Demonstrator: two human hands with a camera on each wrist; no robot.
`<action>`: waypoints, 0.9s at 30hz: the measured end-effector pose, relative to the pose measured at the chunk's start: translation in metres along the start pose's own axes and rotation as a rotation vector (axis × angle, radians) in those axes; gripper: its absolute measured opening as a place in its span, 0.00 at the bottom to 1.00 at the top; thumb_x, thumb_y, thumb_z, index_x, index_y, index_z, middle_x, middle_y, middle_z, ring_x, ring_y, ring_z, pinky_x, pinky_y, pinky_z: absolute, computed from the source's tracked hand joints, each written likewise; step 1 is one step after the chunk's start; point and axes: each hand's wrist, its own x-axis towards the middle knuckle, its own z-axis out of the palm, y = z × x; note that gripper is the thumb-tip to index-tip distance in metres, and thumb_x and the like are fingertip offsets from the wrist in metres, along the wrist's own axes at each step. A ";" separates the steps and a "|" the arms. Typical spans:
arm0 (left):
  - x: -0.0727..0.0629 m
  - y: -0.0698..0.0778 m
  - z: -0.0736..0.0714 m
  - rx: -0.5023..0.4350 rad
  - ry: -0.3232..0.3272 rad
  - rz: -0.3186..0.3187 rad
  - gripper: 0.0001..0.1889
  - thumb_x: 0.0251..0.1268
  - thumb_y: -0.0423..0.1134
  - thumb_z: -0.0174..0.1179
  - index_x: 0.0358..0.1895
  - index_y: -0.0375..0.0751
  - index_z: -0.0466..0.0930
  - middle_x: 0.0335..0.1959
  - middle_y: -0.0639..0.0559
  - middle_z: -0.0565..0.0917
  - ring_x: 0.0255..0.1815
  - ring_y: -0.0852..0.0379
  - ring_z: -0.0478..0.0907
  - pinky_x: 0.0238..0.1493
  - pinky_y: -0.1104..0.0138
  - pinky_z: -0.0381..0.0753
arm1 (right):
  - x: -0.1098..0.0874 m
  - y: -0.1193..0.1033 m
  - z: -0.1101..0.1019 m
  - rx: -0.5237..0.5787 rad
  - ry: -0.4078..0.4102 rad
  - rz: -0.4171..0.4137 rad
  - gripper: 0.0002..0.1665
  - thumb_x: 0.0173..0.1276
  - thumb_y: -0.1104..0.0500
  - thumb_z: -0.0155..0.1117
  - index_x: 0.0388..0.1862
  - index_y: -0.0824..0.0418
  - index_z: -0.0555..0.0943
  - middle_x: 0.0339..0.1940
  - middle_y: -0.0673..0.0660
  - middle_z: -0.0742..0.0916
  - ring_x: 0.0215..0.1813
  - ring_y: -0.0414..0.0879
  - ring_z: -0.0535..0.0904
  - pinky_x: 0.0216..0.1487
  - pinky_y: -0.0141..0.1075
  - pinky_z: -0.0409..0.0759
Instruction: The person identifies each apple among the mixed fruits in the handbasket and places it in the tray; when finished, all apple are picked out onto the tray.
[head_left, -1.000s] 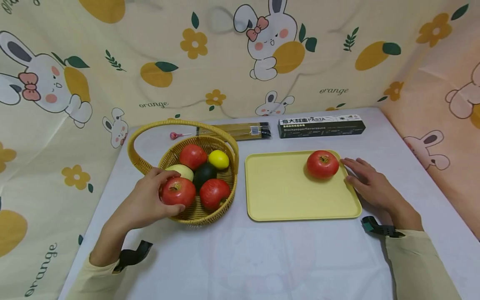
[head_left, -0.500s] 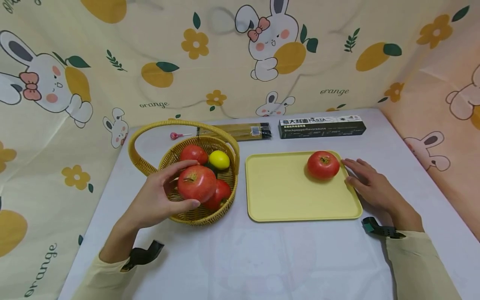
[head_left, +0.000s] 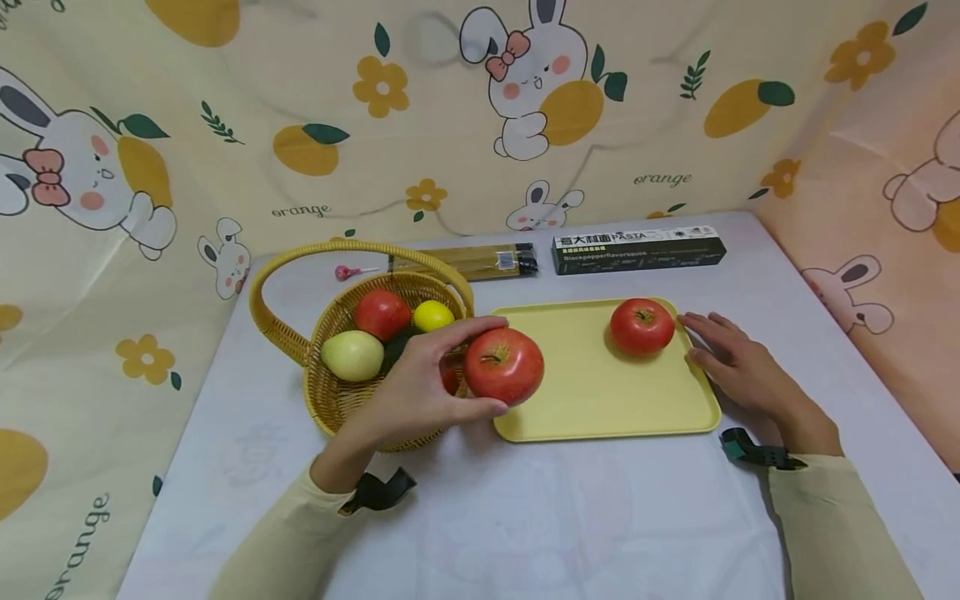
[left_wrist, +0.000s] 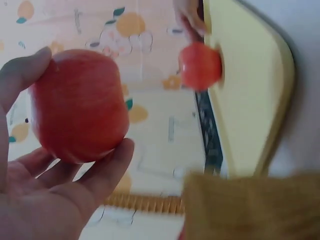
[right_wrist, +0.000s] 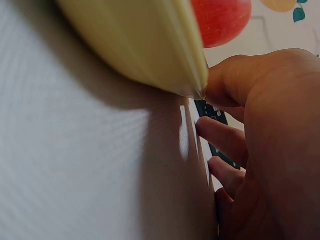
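A red apple (head_left: 504,367) is held between the thumb and fingers of my left hand (head_left: 420,387), raised over the left edge of the yellow tray (head_left: 585,392). The left wrist view shows the same apple (left_wrist: 80,107) gripped from its sides. Another red apple (head_left: 642,327) sits at the tray's back right. My right hand (head_left: 738,367) rests at the tray's right edge; in the right wrist view its thumb (right_wrist: 230,82) touches the rim. Behind my left hand stands the wicker basket (head_left: 318,400), holding a red apple (head_left: 382,314), a pale green fruit (head_left: 352,356) and a lemon (head_left: 433,316).
A dark green fruit (head_left: 395,348) and another red fruit in the basket are partly hidden by my left hand. The basket's tall handle (head_left: 360,247) arches above it. Behind lie a pack of noodles (head_left: 472,262), a pasta box (head_left: 639,251) and a small pink-headed item (head_left: 347,272).
My left hand has lifted the apple out of the basket and carried it right to the tray's left edge, uncovering the pale green fruit. The right hand stays in place.
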 end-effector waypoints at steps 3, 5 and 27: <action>0.017 0.002 0.018 -0.035 0.000 0.027 0.44 0.57 0.39 0.85 0.78 0.47 0.76 0.72 0.52 0.83 0.68 0.55 0.82 0.66 0.64 0.87 | 0.000 0.000 -0.001 0.001 -0.001 0.001 0.45 0.86 0.39 0.56 0.93 0.48 0.54 0.91 0.72 0.56 0.91 0.74 0.36 0.70 0.89 0.53; 0.028 0.003 0.032 -0.067 0.007 0.043 0.44 0.57 0.38 0.84 0.79 0.46 0.75 0.72 0.50 0.83 0.69 0.55 0.82 0.67 0.65 0.87 | 0.000 -0.001 -0.001 0.006 0.000 0.004 0.45 0.86 0.39 0.56 0.93 0.48 0.54 0.91 0.72 0.56 0.92 0.73 0.36 0.70 0.89 0.52; 0.099 -0.028 0.102 -0.024 0.119 -0.184 0.44 0.58 0.43 0.85 0.79 0.48 0.75 0.70 0.50 0.84 0.63 0.55 0.82 0.60 0.69 0.87 | 0.000 -0.001 0.001 0.005 0.010 0.001 0.44 0.87 0.40 0.56 0.93 0.49 0.54 0.91 0.70 0.57 0.92 0.72 0.37 0.71 0.89 0.52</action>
